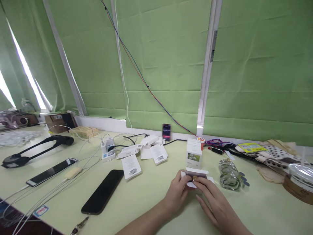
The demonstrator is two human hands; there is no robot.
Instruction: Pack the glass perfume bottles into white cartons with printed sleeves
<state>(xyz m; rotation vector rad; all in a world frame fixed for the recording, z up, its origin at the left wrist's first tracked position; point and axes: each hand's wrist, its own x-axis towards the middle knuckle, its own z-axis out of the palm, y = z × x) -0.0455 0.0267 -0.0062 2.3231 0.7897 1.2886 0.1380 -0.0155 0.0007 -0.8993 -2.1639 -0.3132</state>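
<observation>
A small white carton (pixel 197 171) with raised flaps sits between my two hands near the table's front. My left hand (pixel 177 191) closes round its left side, with fingertips at the opening. My right hand (pixel 212 195) is at the carton's right side, its fingers bent over the opening and its thumb lower down. A small round gold-coloured piece (pixel 195 178) shows between the fingertips; what lies under it is hidden. Just behind stands a row of white boxes (pixel 194 156), the front one with a green picture. To the right are clear glass jars (pixel 228 176) and several small grey discs (pixel 244 182).
Flattened white cartons (pixel 132 166) lie left of centre, near a power strip (pixel 107 151) with cables. A black phone (pixel 102 192) and another phone (pixel 51 171) lie left. A lidded cup (pixel 299 182) and spotted cloth (pixel 281 156) are right. Green blinds (pixel 166 65) hang behind.
</observation>
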